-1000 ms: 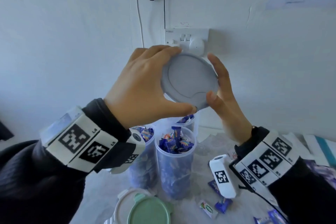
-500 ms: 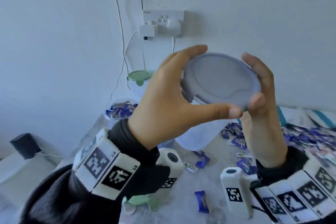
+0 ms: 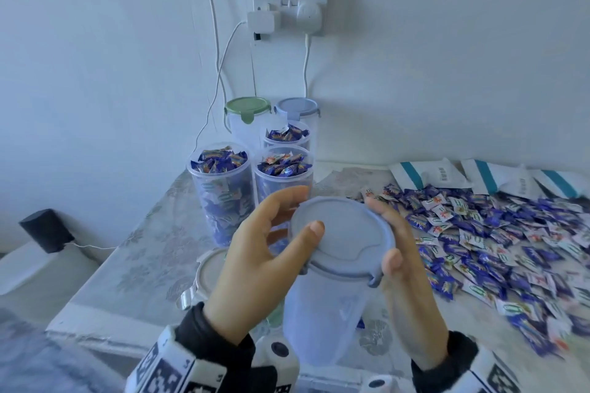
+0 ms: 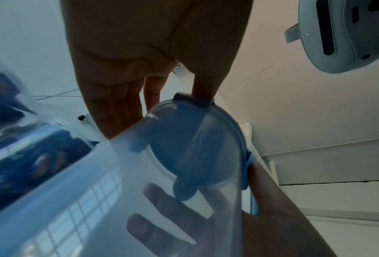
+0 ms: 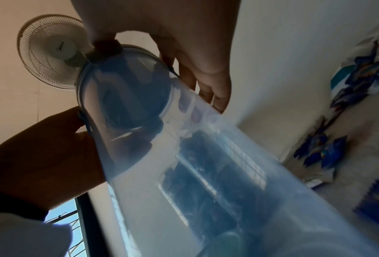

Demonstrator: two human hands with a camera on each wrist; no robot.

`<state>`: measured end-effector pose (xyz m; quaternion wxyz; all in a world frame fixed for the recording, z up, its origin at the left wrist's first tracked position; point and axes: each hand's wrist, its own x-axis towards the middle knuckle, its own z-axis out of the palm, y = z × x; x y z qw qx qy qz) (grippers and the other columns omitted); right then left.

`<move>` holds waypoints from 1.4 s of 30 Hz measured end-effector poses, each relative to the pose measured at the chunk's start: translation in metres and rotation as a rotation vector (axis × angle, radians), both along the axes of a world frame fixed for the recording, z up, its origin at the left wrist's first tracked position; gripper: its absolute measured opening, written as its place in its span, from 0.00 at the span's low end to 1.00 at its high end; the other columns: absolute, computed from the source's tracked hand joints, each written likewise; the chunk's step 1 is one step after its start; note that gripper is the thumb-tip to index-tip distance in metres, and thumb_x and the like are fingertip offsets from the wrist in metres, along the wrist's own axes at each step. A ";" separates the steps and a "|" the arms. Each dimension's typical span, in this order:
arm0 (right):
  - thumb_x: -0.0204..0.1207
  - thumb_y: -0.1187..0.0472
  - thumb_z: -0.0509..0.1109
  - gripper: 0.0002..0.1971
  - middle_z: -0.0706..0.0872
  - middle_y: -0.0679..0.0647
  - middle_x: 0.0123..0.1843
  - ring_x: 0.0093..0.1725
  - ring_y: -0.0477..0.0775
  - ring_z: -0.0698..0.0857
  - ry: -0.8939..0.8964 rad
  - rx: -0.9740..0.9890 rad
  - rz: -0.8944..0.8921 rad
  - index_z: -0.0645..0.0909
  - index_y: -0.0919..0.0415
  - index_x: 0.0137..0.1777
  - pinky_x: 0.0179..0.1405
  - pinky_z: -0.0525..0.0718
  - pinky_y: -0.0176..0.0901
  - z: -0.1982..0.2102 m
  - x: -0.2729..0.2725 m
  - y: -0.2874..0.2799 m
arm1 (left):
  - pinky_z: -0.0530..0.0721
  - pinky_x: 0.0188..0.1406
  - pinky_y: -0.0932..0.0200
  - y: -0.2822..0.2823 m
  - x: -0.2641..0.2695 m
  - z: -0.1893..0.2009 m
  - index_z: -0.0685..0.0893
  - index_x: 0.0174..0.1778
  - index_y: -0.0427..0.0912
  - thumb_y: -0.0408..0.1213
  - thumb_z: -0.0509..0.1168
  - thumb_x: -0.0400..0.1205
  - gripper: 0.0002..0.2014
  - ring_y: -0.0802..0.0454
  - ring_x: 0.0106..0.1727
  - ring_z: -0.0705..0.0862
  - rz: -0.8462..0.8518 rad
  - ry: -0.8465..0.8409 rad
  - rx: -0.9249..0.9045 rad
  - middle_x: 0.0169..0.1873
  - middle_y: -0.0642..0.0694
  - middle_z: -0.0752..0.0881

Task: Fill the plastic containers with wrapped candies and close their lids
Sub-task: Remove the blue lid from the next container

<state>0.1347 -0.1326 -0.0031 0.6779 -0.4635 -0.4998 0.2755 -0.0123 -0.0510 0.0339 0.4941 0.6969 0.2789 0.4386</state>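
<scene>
An empty-looking translucent container (image 3: 322, 322) with a grey-blue lid (image 3: 341, 233) on it is held above the table's front edge. My left hand (image 3: 297, 214) grips its left side, thumb on the lid top and fingers round the far rim. From the right, my right hand (image 3: 391, 230) grips the rim, thumb by a lid latch. The left wrist view shows the lid (image 4: 197, 147) from below through the container (image 4: 118, 191); so does the right wrist view, with lid (image 5: 122, 97) and container (image 5: 206, 173). A pile of wrapped candies (image 3: 495, 233) covers the table's right side.
Three open containers full of candies (image 3: 220, 182) (image 3: 282, 169) (image 3: 287, 134) stand behind my hands. Two lidded ones, green (image 3: 247, 107) and blue (image 3: 297, 107), stand by the wall. A loose lid (image 3: 207, 271) lies left of my left hand. White packets (image 3: 447, 175) lie back right.
Both hands have brought the lidded container down from in front of the wall socket to just above the table. My left thumb now lies on top of the lid.
</scene>
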 end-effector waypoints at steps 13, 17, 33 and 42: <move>0.72 0.37 0.69 0.32 0.81 0.49 0.70 0.68 0.52 0.80 0.041 -0.054 0.219 0.72 0.47 0.75 0.61 0.79 0.39 -0.002 0.012 0.000 | 0.83 0.53 0.56 0.007 -0.007 -0.021 0.85 0.51 0.61 0.59 0.67 0.63 0.20 0.54 0.53 0.84 -0.008 0.112 -0.067 0.52 0.51 0.84; 0.73 0.46 0.68 0.28 0.87 0.49 0.60 0.60 0.50 0.84 -0.066 -0.126 0.153 0.73 0.50 0.74 0.58 0.82 0.40 0.007 0.023 -0.002 | 0.81 0.39 0.61 0.004 -0.005 -0.023 0.79 0.47 0.51 0.57 0.71 0.60 0.23 0.55 0.40 0.82 0.012 0.029 -0.059 0.40 0.51 0.84; 0.69 0.57 0.68 0.07 0.81 0.53 0.32 0.31 0.45 0.79 0.046 -0.318 0.067 0.88 0.49 0.43 0.32 0.80 0.33 0.028 0.035 -0.012 | 0.69 0.28 0.69 0.004 0.010 -0.028 0.69 0.44 0.46 0.52 0.68 0.65 0.20 0.60 0.29 0.68 -0.028 -0.075 0.033 0.29 0.57 0.69; 0.51 0.38 0.83 0.25 0.77 0.54 0.31 0.30 0.47 0.76 0.159 -0.356 0.259 0.84 0.51 0.44 0.30 0.79 0.33 0.026 0.044 -0.006 | 0.73 0.29 0.67 0.010 0.005 -0.026 0.70 0.41 0.57 0.51 0.68 0.64 0.15 0.58 0.31 0.72 -0.134 -0.031 0.005 0.31 0.58 0.73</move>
